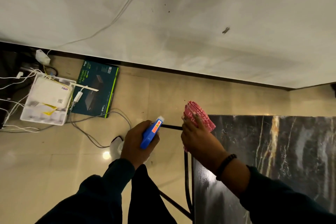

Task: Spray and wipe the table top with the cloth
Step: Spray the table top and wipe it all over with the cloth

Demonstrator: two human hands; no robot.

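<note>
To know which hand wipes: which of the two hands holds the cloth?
The right hand grips the pink cloth at the table's corner; the left hand holds the blue spray bottle.

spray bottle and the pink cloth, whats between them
In the head view, only a thin dark bar of the table frame spans the gap between the spray bottle and the pink cloth, with bare floor tile behind it.

dark box (95, 90): "10 Port Gigabit PoE+ Switch", "63 W" | white router (51, 93): "FIBER"

Counts in view
One spray bottle (151, 133), one cloth (199, 115), one worktop (283, 151), two hands, one boxed switch (95, 88), one router (51, 93).
</note>
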